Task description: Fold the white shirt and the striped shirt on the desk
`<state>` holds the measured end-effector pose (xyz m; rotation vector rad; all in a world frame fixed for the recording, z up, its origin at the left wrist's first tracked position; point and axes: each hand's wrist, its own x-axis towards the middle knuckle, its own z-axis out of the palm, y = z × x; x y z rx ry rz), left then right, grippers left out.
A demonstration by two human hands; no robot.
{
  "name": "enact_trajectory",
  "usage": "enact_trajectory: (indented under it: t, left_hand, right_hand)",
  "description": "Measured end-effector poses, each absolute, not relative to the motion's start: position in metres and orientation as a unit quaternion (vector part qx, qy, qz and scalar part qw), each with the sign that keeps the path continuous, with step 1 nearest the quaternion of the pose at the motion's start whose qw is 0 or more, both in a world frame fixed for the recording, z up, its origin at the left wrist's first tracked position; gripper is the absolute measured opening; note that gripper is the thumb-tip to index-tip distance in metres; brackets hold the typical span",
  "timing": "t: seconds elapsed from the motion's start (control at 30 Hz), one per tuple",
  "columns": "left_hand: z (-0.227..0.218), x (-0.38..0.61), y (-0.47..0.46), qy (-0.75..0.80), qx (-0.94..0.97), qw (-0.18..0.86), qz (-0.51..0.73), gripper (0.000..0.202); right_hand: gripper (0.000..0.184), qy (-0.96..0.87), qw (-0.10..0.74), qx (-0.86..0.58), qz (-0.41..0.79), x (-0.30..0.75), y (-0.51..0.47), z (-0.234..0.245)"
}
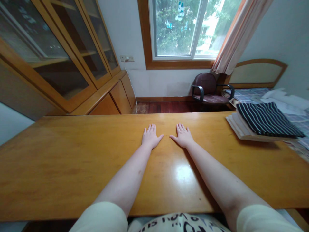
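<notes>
Both arms reach forward over a glossy wooden table [72, 161]. My left hand [150, 138] lies flat on it near the far edge, thumb out to the right and nothing held. Beside it, a short gap away, my right hand [182, 136] also rests palm down, with its thumb pointing left and the palm bare of any object. On the table's right end, well apart from my right hand, sits a stack of folded cloth; its top piece is a black-and-white striped cloth [270, 119], over pale folded layers [241, 127].
Along the left stands a wooden cabinet [96, 85] with glass doors. Past the table's far edge are a maroon armchair [206, 84], a window [178, 29] and a pink curtain [243, 35]. A bed [253, 95] is at the right. A white cord [131, 83] hangs from a wall socket.
</notes>
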<state>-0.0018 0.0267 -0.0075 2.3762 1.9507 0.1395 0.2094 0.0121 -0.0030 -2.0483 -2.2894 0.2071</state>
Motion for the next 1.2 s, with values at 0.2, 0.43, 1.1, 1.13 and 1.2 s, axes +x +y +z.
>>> enact_trajectory:
  t: [0.2, 0.43, 1.1, 1.13, 1.2]
  left_hand:
    - [-0.0085, -0.0021, 0.027, 0.634, 0.771, 0.033, 0.046, 0.086]
    - [-0.0086, -0.0022, 0.0275, 0.634, 0.772, 0.031, 0.044, 0.087]
    - [-0.0068, -0.0024, 0.0254, 0.633, 0.77, 0.027, 0.071, 0.079]
    - [-0.0069, -0.0023, 0.0249, 0.634, 0.769, 0.024, 0.08, 0.074]
    - [-0.0072, -0.0022, 0.0238, 0.636, 0.765, 0.019, 0.098, 0.065]
  right_hand:
    - [0.094, -0.742, 0.033, -0.665, 0.071, 0.2097, 0.0128, -0.0036]
    - [0.093, -0.742, 0.036, -0.666, 0.072, 0.2096, 0.0122, -0.0028]
    - [0.092, -0.74, 0.059, -0.665, 0.08, 0.2111, 0.012, -0.0032]
    - [0.089, -0.74, 0.07, -0.664, 0.082, 0.2113, 0.0115, -0.0034]
    - [0.079, -0.74, 0.1, -0.659, 0.086, 0.211, 0.0103, -0.0047]
